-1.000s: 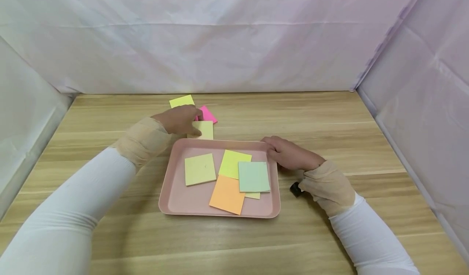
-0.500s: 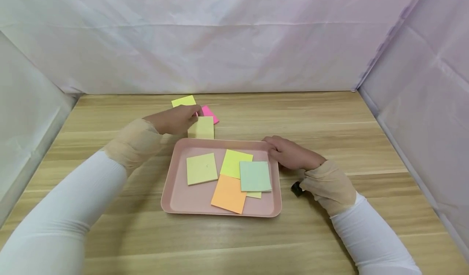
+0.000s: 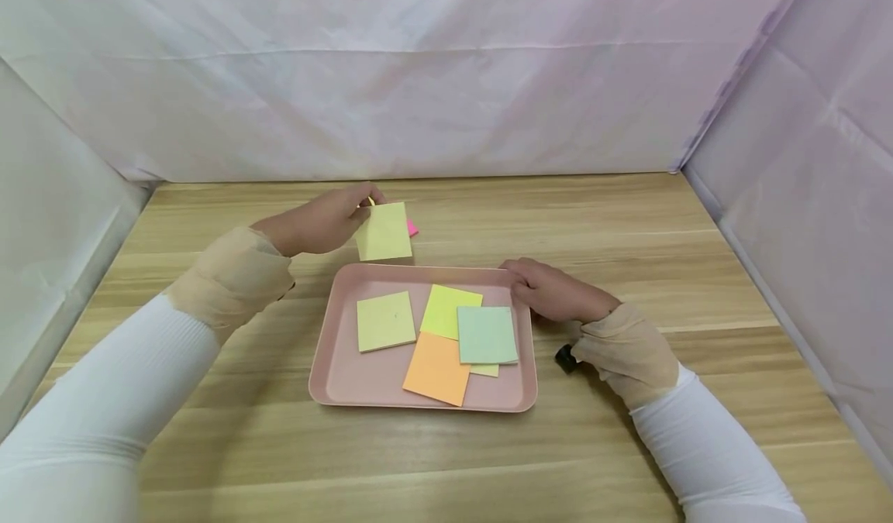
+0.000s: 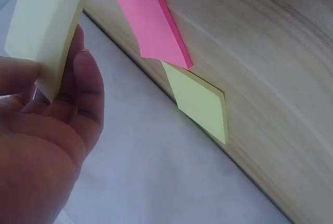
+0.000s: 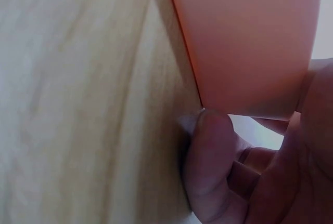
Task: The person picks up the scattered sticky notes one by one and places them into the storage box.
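Observation:
My left hand (image 3: 328, 215) pinches a pale yellow sticky note pad (image 3: 385, 232) by its left edge, thumb on one face and fingers behind. The pad is tilted up, just beyond the far rim of a pink tray (image 3: 335, 383). Behind it on the table lie a bright pink sticky note pad (image 4: 156, 24) and a yellow one (image 4: 200, 99), mostly hidden in the head view. My right hand (image 3: 558, 290) grips the tray's far right corner, with curled fingers against the outer wall in the right wrist view.
Inside the tray are a pale yellow pad (image 3: 386, 321), a bright yellow pad (image 3: 446, 310), an orange pad (image 3: 436, 372) and a mint green pad (image 3: 486, 335) overlapping others. A small black object (image 3: 566, 359) sits by the right wrist. White cloth walls (image 3: 446, 104) border the wooden table.
My left hand has raised the pale yellow pad off the table and tilted it, moving slightly left and away. It now covers most of the pink pad. The right hand stays at the tray corner.

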